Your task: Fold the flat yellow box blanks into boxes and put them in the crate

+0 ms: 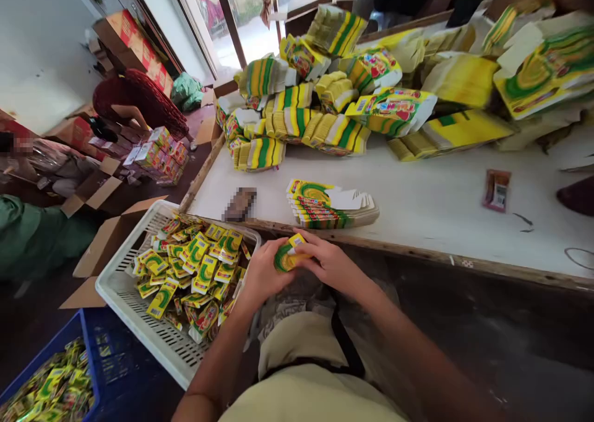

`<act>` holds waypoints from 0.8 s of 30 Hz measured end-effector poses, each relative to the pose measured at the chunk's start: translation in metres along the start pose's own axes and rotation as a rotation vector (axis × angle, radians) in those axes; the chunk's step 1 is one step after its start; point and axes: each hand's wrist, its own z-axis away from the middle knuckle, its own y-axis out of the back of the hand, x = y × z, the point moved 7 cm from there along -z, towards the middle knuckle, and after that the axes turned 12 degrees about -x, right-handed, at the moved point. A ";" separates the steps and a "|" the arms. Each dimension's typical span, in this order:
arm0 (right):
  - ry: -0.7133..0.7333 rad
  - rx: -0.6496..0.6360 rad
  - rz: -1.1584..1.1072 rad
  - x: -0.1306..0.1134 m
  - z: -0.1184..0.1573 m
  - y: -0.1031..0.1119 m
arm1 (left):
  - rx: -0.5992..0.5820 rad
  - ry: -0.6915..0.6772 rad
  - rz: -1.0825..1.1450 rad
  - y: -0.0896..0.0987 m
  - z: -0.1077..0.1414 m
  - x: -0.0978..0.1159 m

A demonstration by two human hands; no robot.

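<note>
Between my two hands, just off the front edge of the table, is a small yellow and green carton. My left hand is closed around its left side. From the right, the fingers of my right hand press on its upper part and edge. Past my hands, a fanned stack of flattened printed cartons lies on the white table. Left of my left hand stands a white plastic basket, heaped with small yellow and green cartons.
Bundles of flattened cartons pile up along the table's back. A small packet lies to the right. A blue crate with more packs stands lower left, near an open cardboard box. Another person bends over stacked boxes.
</note>
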 end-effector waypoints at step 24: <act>-0.181 0.490 0.322 0.018 -0.016 0.089 | 0.412 0.356 -0.423 0.092 0.060 -0.088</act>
